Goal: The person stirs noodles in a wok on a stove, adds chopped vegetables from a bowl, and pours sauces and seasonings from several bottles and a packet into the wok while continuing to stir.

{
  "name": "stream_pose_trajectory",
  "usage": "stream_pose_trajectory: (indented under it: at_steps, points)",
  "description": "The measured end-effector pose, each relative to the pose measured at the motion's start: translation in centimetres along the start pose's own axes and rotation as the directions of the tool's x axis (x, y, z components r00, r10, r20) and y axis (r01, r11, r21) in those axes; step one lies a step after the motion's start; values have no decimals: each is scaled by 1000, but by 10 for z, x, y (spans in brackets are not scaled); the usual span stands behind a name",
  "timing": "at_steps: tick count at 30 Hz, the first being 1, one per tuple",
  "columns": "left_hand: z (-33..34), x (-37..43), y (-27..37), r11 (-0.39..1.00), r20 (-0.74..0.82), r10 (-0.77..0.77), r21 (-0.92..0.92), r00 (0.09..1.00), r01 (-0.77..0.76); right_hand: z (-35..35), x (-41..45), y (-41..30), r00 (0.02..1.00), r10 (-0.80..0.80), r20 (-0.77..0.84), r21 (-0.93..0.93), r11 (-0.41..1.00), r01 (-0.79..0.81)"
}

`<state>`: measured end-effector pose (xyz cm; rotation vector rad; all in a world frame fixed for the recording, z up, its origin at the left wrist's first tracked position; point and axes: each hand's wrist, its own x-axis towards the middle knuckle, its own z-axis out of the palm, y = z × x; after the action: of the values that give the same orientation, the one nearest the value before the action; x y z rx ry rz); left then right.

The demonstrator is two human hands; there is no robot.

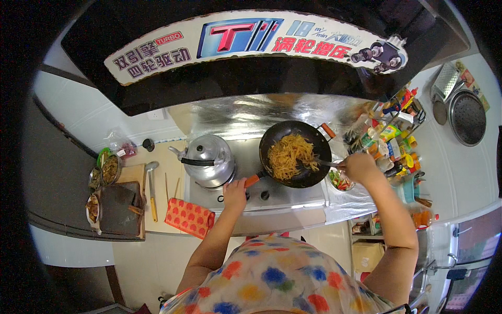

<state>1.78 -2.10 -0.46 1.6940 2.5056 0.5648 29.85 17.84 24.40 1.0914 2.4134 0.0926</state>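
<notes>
A black wok (296, 126) sits on the right side of the gas stove, with shredded, golden-brown food (288, 157) inside. My left hand (235, 195) is closed on the wok's orange-brown handle (252, 181). In my right hand (359, 168) is a spatula (325, 162), its far end among the shreds at the right of the wok. Beneath my right wrist, a bowl of cut red and green peppers (340, 181) stands beside the wok. An aluminum kettle (208, 161) is on the stove's left side, behind my left hand.
Left of the stove lie a ladle (152, 188), chopsticks (166, 186), a red patterned cloth (188, 216) and a cleaver (119, 208) on a wooden board (131, 174). Dishes of food (111, 168) stand beyond. Seasoning bottles (392, 149) crowd the right; a range hood (235, 78) overhangs the stove.
</notes>
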Motion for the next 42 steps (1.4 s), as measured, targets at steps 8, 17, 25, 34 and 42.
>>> stream_pose_trajectory:
  at_steps: [8, 17, 25, 34, 42]
  points:
    - [-2, 2, 9, 1000, 0, -14, -15, 1000, 14, 46, 40, 2, 994, 107, -28, -32, 994, -107]
    - [2, -2, 2, 999, -78, 36, -9, 996, -36, -4, 49, 47, 973, 131, 191, 490, 846, -210]
    - [-2, 1, 5, 1000, 48, -11, 13, 999, 10, 90, 111, 46, 987, -27, 156, 700, 709, -91]
    - [-2, -2, 6, 1000, -64, 27, 8, 998, -27, 59, 24, 6, 985, -79, -150, 400, 907, 134]
    - [3, -1, 1, 1000, -26, 2, -5, 1000, -3, 42, 58, 36, 944, 34, -329, 497, 856, 143]
